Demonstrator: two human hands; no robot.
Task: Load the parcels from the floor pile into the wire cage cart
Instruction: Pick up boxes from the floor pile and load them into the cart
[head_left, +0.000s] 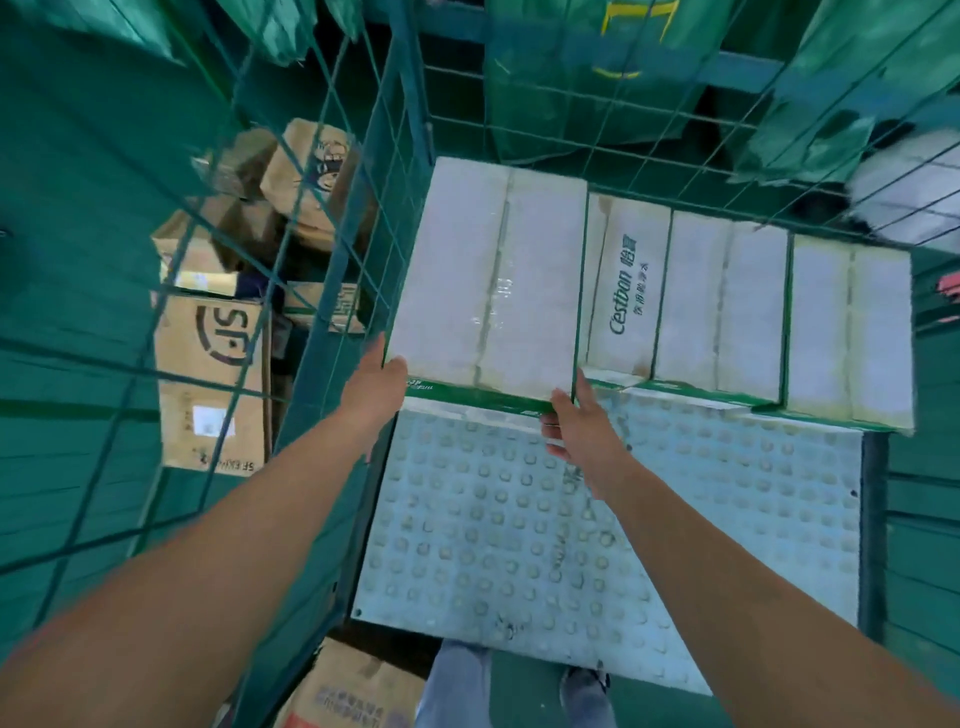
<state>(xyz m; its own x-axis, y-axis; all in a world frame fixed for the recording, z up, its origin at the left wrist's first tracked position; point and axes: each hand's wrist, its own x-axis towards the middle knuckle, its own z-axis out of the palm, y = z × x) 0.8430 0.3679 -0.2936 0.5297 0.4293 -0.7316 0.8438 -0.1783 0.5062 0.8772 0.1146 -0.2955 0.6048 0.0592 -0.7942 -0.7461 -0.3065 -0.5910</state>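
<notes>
Brown cartons (208, 374) fill the neighbouring cage at left. The left hand (371, 387) and right hand (582, 431) curl their fingers on the near corners of a white box (488, 280), likely stiff and heavy, in the wire cage cart (400, 156) beside matching boxes (737, 306) that crowd its right flank.

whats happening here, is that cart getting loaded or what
Yes. A person is setting a white carton into the wire cage cart, left hand and right hand gripping its near corners. It sits beside three more white cartons along the back. The studded cart floor in front is bare. Brown boxes fill the neighbouring cage.
</notes>
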